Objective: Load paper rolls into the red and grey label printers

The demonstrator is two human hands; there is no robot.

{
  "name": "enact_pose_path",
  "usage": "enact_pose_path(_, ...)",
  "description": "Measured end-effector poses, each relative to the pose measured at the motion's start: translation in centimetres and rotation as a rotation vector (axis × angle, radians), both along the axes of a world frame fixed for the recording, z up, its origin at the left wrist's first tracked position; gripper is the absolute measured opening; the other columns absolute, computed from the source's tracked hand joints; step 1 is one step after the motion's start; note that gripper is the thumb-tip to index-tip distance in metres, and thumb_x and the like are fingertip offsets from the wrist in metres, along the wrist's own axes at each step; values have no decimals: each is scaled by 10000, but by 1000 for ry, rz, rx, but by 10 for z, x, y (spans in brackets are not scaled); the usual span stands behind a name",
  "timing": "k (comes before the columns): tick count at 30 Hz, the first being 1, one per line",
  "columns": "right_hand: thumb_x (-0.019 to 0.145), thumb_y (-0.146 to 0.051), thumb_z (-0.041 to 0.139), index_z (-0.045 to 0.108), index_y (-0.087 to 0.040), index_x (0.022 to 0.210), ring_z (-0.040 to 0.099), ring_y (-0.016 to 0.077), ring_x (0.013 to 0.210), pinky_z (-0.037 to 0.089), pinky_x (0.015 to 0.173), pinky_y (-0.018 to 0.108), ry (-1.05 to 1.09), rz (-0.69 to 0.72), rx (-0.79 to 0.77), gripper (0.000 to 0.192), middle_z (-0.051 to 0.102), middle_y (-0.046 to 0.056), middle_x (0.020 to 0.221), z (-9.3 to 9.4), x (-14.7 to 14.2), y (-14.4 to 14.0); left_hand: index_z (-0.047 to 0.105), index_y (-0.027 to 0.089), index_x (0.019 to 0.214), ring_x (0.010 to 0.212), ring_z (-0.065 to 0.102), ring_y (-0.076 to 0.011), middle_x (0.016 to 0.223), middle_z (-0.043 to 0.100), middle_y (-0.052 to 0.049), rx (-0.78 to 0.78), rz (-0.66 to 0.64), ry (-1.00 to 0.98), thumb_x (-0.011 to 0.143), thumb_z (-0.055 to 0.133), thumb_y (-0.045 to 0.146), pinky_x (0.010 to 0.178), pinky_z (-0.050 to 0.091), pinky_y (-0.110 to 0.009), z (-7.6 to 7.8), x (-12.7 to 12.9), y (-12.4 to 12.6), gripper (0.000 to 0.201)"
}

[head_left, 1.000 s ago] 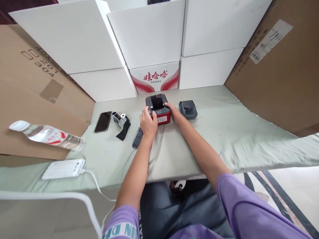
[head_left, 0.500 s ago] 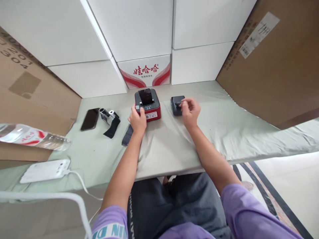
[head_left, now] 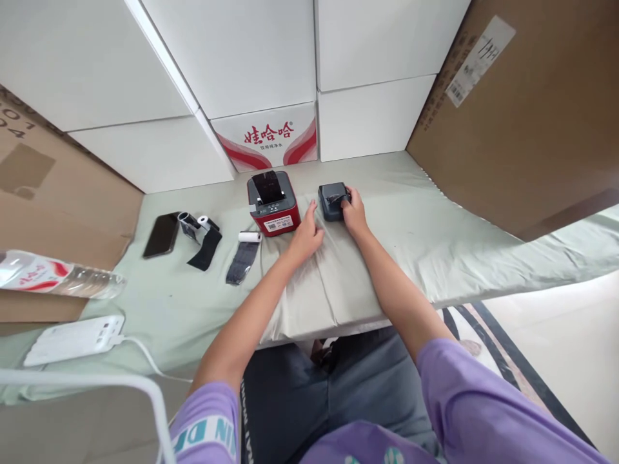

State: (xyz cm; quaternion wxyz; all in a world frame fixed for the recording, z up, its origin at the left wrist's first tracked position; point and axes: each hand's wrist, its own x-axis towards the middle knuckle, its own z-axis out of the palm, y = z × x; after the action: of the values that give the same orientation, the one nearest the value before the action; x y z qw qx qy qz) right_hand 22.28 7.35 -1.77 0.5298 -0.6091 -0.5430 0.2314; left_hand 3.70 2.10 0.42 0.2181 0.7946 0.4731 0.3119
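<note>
Where the pale green cloth (head_left: 435, 219) covers the table, small dark grey device (head_left: 333, 192) found flat on it, just right of the red label printer (head_left: 271, 203) and in front of the white boxes (head_left: 372, 116). Right hand (head_left: 354, 211) set against the near right corner of that device, fingers curled onto its top edge; whether merely touching or gripping cannot be told. Left hand (head_left: 306, 236) lying on the cloth between printer and device, just in front of both, fingers loosely spread and released, grasping nothing, fingertips close to the printer's right side without clear contact.

Printer upright, dark top hatch raised, white sticker on its front face. Small white paper roll (head_left: 250, 236) just left of the printer's front, with a dark strip (head_left: 240, 263) trailing from it toward the table's near edge. Further left of the printer: a second small roll with black strip (head_left: 206, 240), then a black phone (head_left: 161, 234) lying face up. Well left of the printer, near the cloth's edge, a clear water bottle (head_left: 58, 277) on its side and a white power bank (head_left: 72, 339) with a white cable attached. Red-and-white printed carton (head_left: 268, 136) directly behind the printer. Brown cardboard sheet (head_left: 522, 122) leaning well to the right of the printer. Purple sleeves on both arms.
</note>
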Motion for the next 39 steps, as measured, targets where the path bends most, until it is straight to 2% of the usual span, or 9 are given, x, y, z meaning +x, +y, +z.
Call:
enact_pose_path(3, 873, -296, 489, 441, -179, 1489, 537, 262, 1430, 400, 1215, 449, 35, -4, -40, 628, 563, 177, 1541, -1, 2, -1, 363, 204, 1513, 987, 746, -256, 1567, 531, -200, -145, 47, 106, 814, 536, 148, 888, 578, -411, 0, 19, 18, 722)
enact_pose_path(7, 869, -326, 527, 224, -144, 1618, 556, 282, 1444, 425, 1202, 453, 48, -39, -94, 828, 520, 213, 1588, -1, 4, -3, 378, 240, 1493, 1076, 750, -341, 1305, 725, -154, -185, 152, 236, 836, 574, 240, 828, 564, -425, 3, 25, 28, 685)
enact_pose_path(13, 882, -425, 523, 158, -168, 1662, 570, 313, 1431, 454, 1181, 482, -66, -99, -133, 899, 584, 166, 1545, 5, 0, -6, 466, 238, 1405, 1034, 758, -336, 1130, 778, -137, -183, 237, 337, 776, 615, 205, 774, 545, -374, 8, 31, 26, 647)
enact_pose_path(18, 863, -340, 506, 238, -135, 1632, 562, 321, 1432, 441, 1190, 495, -39, -87, -109, 840, 586, 176, 1540, 2, -3, -2, 371, 239, 1530, 1109, 742, -316, 1195, 767, -114, -180, 290, 413, 835, 576, 244, 844, 543, -365, 12, 40, 18, 724)
enact_pose_path(22, 863, -319, 522, 410, -116, 1511, 560, 304, 1426, 439, 1190, 455, -22, -93, -59, 688, 549, 216, 1558, 2, -4, -2, 302, 199, 1581, 1169, 717, -302, 1352, 707, -128, -180, 312, 363, 892, 548, 284, 905, 539, -374, 10, 43, 13, 736)
enact_pose_path(26, 900, -304, 433, 632, -143, 1257, 685, 270, 1235, 506, 1110, 396, -18, -134, -3, 439, 681, 190, 1401, 6, -3, -7, 408, 240, 1467, 1183, 708, -266, 1389, 687, -98, -189, 333, 269, 916, 526, 251, 907, 533, -346, 9, 39, 13, 563)
enact_pose_path(29, 900, -261, 358, 710, -147, 1214, 648, 242, 1317, 457, 1170, 376, 7, -117, 34, 485, 708, 156, 1381, 13, 0, -8, 477, 254, 1325, 1120, 725, -274, 1226, 749, -86, -208, 342, 270, 922, 525, 246, 877, 529, -347, 8, 37, 15, 406)
enact_pose_path(34, 888, -252, 360, 670, -187, 1400, 487, 180, 1501, 317, 1281, 362, 78, 94, 82, 603, 581, 52, 1567, 22, 8, 2, 472, 264, 1305, 1070, 734, -292, 1146, 758, -77, -181, 305, 249, 906, 533, 239, 829, 523, -352, 4, 35, 17, 404)
enact_pose_path(39, 898, -291, 394, 514, -117, 1546, 475, 167, 1514, 334, 1263, 314, 146, 214, -30, 682, 535, 79, 1604, 31, 17, 19, 489, 256, 1296, 1062, 729, -291, 1125, 755, -88, -191, 270, 263, 918, 522, 230, 841, 518, -353, 6, 31, 15, 380)
